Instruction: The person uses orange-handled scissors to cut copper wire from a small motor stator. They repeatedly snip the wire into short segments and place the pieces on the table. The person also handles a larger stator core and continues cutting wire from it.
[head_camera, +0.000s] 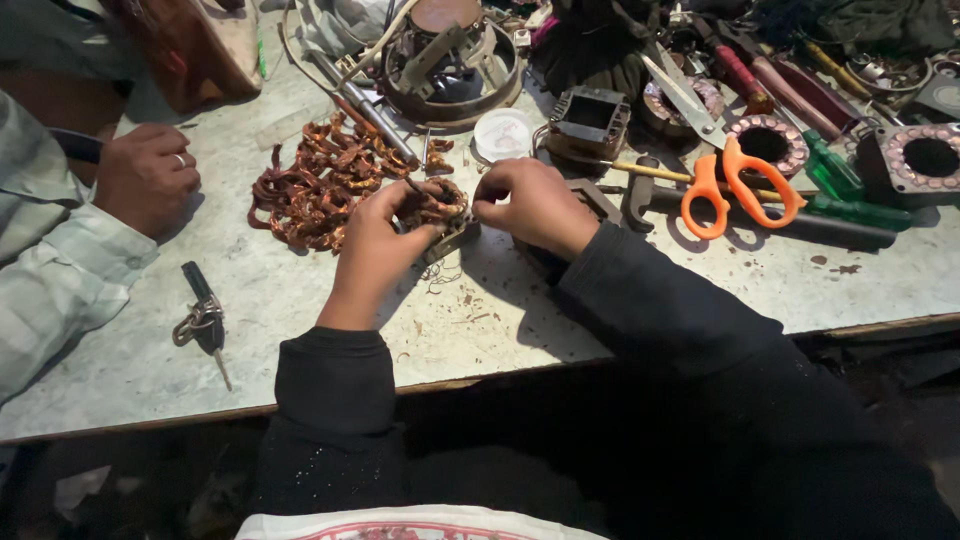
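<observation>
Seemingly both hands (455, 225) pinch coil (440, 205).

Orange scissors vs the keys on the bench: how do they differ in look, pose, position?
The scissors have bright orange handles and pale blades; the keys are dark with a metal ring. The scissors lie to the right of the right hand, across other tools; the keys lie left of the left hand, on bare table, near another person's hand. Both lie untouched.

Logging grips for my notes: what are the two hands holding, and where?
The left hand grips a small copper-wound coil block around its side. The right hand pinches near its edge; what it pinches cannot be told.
</observation>
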